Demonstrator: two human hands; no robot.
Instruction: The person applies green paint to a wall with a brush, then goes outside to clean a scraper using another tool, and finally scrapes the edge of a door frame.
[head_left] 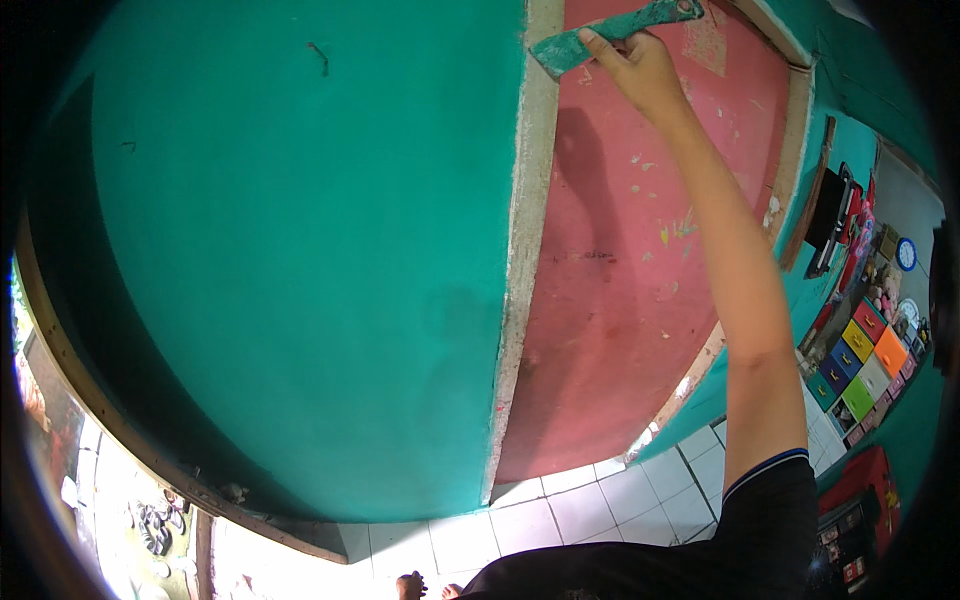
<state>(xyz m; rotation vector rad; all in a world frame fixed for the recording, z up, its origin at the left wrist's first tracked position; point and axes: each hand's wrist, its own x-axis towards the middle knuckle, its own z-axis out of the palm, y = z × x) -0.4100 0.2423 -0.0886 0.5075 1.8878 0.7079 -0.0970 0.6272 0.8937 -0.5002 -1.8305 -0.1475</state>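
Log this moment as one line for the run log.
right hand: grips green-coated scraper, raised | blade: at pale corner edge between green wall and pink wall | left hand: out of view

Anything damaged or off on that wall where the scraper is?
Yes. The pink wall is scuffed, with pale chipped flecks and small paint marks. The corner edge beside the teal wall is bare and rough, unpainted. The right hand presses a teal-smeared scraper near its top.
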